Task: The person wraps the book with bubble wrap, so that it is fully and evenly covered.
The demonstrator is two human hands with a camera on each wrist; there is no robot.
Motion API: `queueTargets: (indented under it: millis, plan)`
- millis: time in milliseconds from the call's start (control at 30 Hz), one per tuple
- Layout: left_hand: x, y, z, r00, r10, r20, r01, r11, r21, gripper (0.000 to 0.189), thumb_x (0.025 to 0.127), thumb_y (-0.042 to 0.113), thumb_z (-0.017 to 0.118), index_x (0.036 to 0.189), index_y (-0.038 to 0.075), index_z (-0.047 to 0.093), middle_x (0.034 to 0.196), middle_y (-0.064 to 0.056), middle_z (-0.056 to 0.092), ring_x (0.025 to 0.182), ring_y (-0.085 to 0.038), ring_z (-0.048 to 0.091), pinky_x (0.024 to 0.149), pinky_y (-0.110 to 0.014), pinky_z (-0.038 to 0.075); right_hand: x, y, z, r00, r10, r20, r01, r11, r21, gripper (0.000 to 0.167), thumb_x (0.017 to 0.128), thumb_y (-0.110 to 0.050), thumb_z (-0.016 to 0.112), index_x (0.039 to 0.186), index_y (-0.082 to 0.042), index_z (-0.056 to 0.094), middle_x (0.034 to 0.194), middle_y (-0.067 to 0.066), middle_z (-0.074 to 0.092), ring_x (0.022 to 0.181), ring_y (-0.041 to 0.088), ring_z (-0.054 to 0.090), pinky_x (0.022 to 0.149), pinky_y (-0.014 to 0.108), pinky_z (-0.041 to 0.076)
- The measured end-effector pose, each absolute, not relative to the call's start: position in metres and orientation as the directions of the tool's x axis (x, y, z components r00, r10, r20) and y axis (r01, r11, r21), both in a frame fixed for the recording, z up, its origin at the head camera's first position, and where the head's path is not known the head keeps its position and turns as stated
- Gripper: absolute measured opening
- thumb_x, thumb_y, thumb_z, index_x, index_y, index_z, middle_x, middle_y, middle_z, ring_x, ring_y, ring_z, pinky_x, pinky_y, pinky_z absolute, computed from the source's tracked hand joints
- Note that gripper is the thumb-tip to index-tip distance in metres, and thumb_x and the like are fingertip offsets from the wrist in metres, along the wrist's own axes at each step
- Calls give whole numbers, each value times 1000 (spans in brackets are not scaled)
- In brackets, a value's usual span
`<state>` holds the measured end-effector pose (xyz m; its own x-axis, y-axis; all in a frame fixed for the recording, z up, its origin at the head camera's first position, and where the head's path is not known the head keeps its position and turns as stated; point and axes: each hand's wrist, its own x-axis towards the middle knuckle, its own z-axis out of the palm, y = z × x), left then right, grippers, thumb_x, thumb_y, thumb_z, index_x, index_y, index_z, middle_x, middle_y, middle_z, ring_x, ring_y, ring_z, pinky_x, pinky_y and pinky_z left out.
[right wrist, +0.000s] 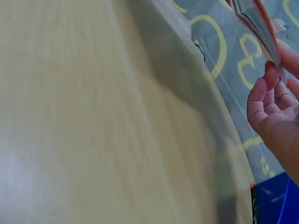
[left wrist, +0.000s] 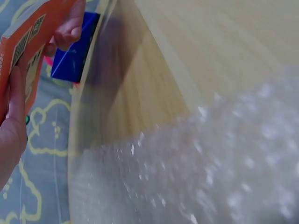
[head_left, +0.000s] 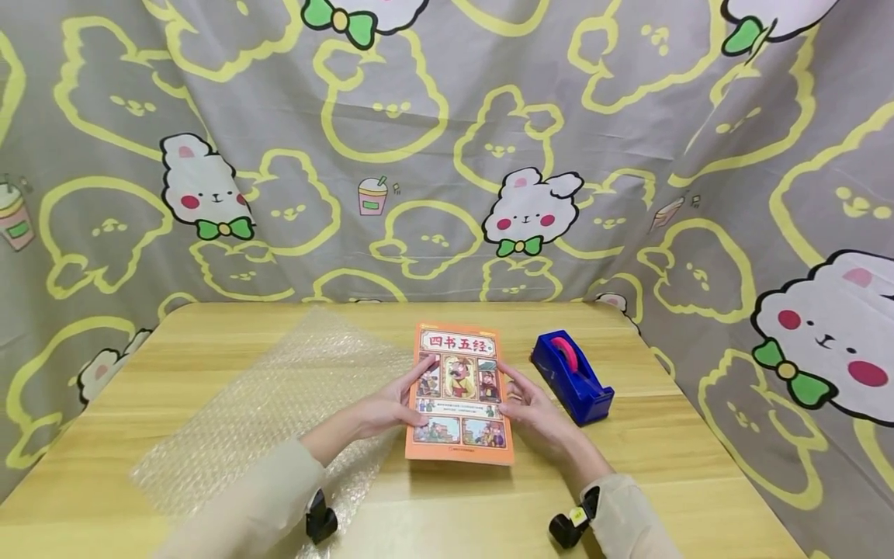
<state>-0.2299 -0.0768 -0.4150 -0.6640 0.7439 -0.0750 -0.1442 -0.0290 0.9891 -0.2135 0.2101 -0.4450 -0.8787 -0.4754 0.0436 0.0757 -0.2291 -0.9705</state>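
Note:
An orange book [head_left: 459,448] with cartoon panels and red Chinese characters on its cover is held up above the table, cover facing the head camera. My left hand [head_left: 384,407] grips its left edge, thumb on the cover and fingers behind. On the opposite edge, my right hand [head_left: 536,407] holds it between thumb and fingers. The left wrist view shows the back of the book [left wrist: 35,46], with a barcode, and the left fingers lying against it. In the right wrist view, the right hand [right wrist: 275,102] pinches the book's edge with curled fingers.
A sheet of bubble wrap [head_left: 258,404] lies flat across the left part of the wooden table [head_left: 433,512]. To the right of the book stands a blue tape dispenser [head_left: 576,380] with a pink-red roll. A patterned curtain [head_left: 419,116] hangs behind and along the sides.

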Motion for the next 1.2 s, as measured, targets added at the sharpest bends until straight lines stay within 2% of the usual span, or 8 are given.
queueTargets:
  millis: [233, 367, 400, 600, 767, 933, 1100, 1200]
  plan:
    - [-227, -99, -414, -687, 726, -38, -66, -10, 998, 100, 79, -5, 62, 147, 26, -4, 153, -1, -12, 76, -12, 52, 68, -24, 50, -218, 191, -436, -892, -446, 78, -70, -33, -997, 74, 85, -1, 59, 146, -6, 17, 99, 6, 48, 73, 7, 59, 66, 20, 50]
    - [-224, -113, -412, -684, 728, -44, -59, 4, 998, 99, 81, -2, 63, 147, 27, -5, 153, -1, -14, 66, -10, 52, 67, -23, 49, -217, 181, -433, -868, -491, 74, -57, -49, -997, 77, 85, 0, 59, 147, -9, 13, 102, 7, 48, 77, 10, 62, 71, 26, 53]
    - [-223, -117, -412, -681, 731, -45, -57, 9, 998, 98, 81, -1, 63, 147, 26, -5, 152, -2, -15, 54, -7, 45, 66, -22, 49, -216, 178, -432, -865, -497, 73, -55, -51, -997, 78, 85, -1, 59, 147, -10, 13, 104, 7, 48, 80, 12, 63, 73, 28, 53]
    - [-217, -141, -408, -638, 769, -34, -75, -19, 997, 99, 81, -5, 62, 147, 25, -4, 151, -7, -19, 56, -5, 50, 68, -21, 51, -215, 166, -429, -845, -532, 51, -36, -39, -999, 81, 84, -3, 62, 148, -14, 13, 122, 16, 42, 92, 17, 63, 82, 35, 51]
    - [-210, -156, -407, -607, 795, 3, -69, -56, 996, 103, 78, -8, 61, 147, 24, -9, 151, -7, -21, 59, -6, 52, 67, -20, 50, -214, 157, -428, -787, -616, 25, -38, 8, -999, 85, 83, -3, 64, 148, -15, 10, 132, 22, 31, 86, 14, 61, 80, 30, 51]
    - [-204, -171, -408, -634, 774, 12, -26, -37, 999, 102, 79, -5, 62, 146, 23, -9, 150, -10, -21, 62, -7, 52, 65, -19, 50, -215, 145, -427, -748, -663, 21, -63, 39, -997, 88, 82, -1, 64, 148, -19, 9, 136, 20, 28, 86, 15, 57, 76, 26, 51]
    - [-202, -181, -411, -655, 756, 7, -22, -29, 999, 100, 80, -6, 61, 147, 22, -8, 150, -11, -23, 78, -15, 61, 70, -22, 51, -217, 134, -428, -721, -693, 21, -87, 60, -994, 89, 82, -1, 63, 148, -17, 6, 137, 21, 27, 90, 16, 56, 77, 26, 50]
    - [-200, -185, -412, -660, 751, -8, -26, -11, 1000, 100, 80, -5, 61, 147, 23, -8, 149, -12, -25, 72, -11, 59, 71, -23, 52, -217, 131, -430, -718, -696, 22, -90, 61, -994, 90, 81, 2, 62, 148, -14, 5, 138, 24, 26, 90, 16, 56, 77, 27, 51]
